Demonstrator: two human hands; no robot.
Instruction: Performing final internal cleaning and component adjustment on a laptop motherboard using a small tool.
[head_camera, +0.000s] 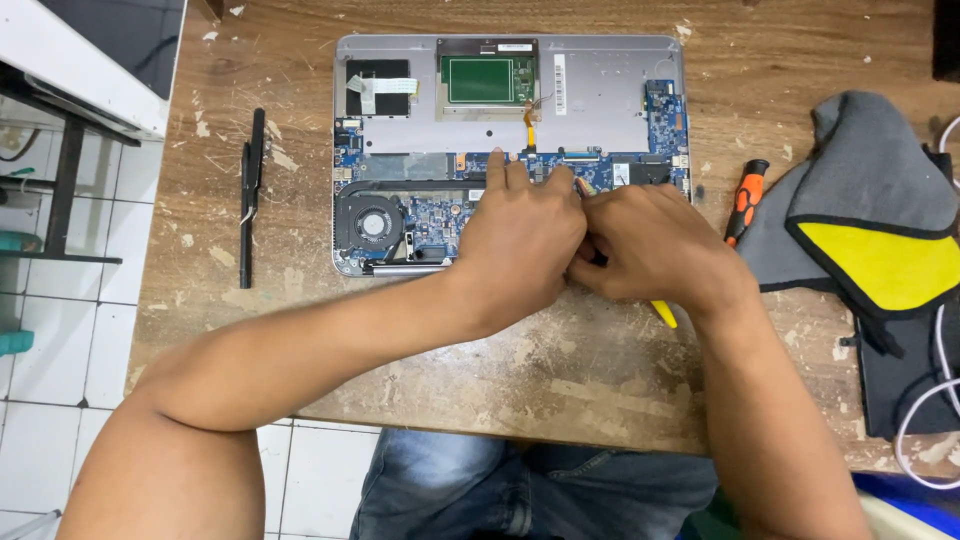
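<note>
An opened silver laptop (600, 100) lies bottom-up on a worn wooden table (560, 370), its blue circuit board and round fan (372, 222) exposed. My left hand (518, 235) rests flat on the board near the middle, fingertips pressing at its upper edge. My right hand (652, 245) is closed around a yellow-handled tool (664, 313), whose end pokes out under the wrist; the tip points at the board beside my left hand. The hands touch each other. The part under them is hidden.
An orange-and-black screwdriver (745, 200) lies right of the laptop, next to a grey and yellow cloth bag (870, 230). A long black strip (250, 195) lies left of the laptop. White cable (935, 400) loops at the right edge. Tiled floor shows at left.
</note>
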